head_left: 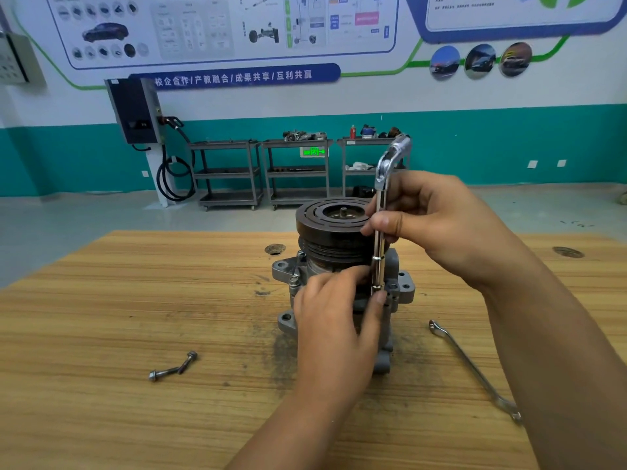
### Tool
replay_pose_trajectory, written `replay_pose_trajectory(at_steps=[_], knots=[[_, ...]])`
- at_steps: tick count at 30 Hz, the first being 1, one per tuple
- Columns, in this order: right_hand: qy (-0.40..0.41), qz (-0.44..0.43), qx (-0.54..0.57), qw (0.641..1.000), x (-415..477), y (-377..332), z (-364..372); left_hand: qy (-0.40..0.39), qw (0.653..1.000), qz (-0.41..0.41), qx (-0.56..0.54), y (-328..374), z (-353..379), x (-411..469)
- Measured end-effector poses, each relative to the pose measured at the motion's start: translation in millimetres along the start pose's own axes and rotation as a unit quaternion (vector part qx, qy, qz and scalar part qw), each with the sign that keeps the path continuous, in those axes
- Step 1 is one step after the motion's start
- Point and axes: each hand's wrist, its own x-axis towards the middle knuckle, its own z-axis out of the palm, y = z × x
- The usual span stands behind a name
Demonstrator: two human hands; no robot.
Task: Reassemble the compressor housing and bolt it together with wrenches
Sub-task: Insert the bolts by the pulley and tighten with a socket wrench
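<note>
Right hand [437,225] grips upright wrench [386,164]; left hand [332,320] holds compressor housing [402,283]. We judge: bolting stage; next, steady turning.

The left hand [334,320] is covering the front of the compressor housing [402,288] and hiding the lower end of the upright wrench [381,212], so whether it is sitting on a bolt cannot be told. The worktop [135,300] is running off the bottom edge. Print on the wall posters [220,25] is blurring.
</note>
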Motion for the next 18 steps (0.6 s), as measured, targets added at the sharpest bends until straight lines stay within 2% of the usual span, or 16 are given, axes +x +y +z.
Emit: replay_pose_trajectory(at_steps=[6,8,14,18], knots=[[0.051,-0.01,-0.03,0.998,0,-2,6,-0.012,1.0,-0.004,0.005,-3,4,1],[0.045,-0.012,-0.03,0.998,0,-2,5,0.002,1.0,-0.008,-0.005,-3,5,-1],[-0.048,-0.011,0.051,0.997,-4,-4,-6,0.002,0.999,-0.032,-0.024,-3,5,-2],[-0.003,-0.014,0.052,0.999,-2,-4,-4,-0.002,0.999,-0.029,-0.04,-6,5,-4]])
